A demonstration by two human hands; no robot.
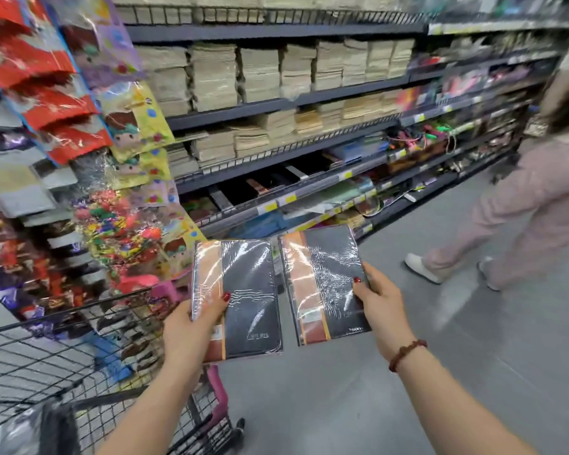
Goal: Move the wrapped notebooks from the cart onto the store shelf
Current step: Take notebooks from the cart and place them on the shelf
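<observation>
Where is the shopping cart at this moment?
Head view, lower left: the wire cart stands beside the hanging-goods rack, just left of the left hand, which holds a wrapped notebook pack.

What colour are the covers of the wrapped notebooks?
Black with an orange-brown band on the left, head view: left notebook, right notebook.

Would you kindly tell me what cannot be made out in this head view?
Head view:
Print on the left notebook and right notebook: too small, under wrap glare.
Most fingers of the left hand and right hand: hidden behind the notebooks.
Cart contents: cut by the lower-left edge.
Shelf price tags: blurred.
</observation>
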